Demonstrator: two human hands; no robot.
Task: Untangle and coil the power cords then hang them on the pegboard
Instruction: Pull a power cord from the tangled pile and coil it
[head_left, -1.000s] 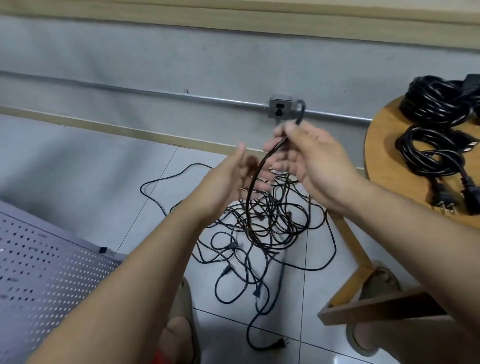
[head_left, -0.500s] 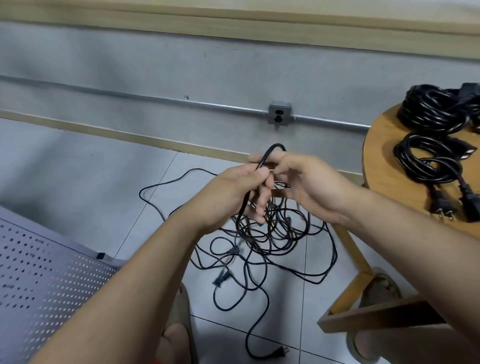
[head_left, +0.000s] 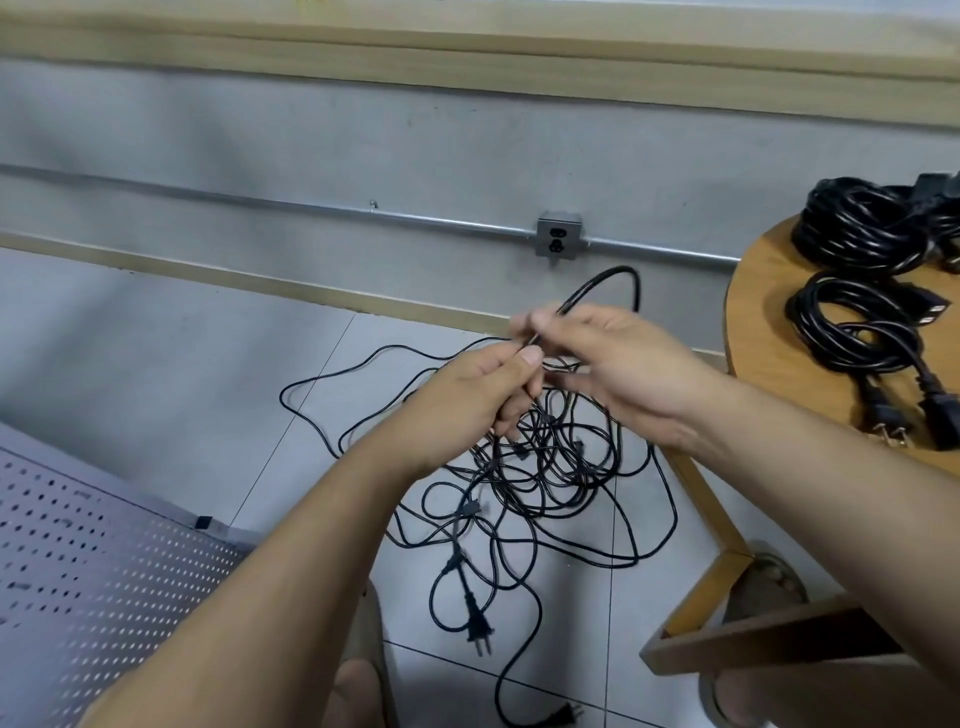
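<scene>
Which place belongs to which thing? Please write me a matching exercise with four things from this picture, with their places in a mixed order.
Things
1. cord loop
2. tangled cords
3. coiled cords
4. pegboard

Places
A. on the round wooden table
B. at the lower left of the view
C. held by the left hand and the right hand
D. on the tiled floor

Pairs: 1-C, 2-D, 3-A, 4-B
</scene>
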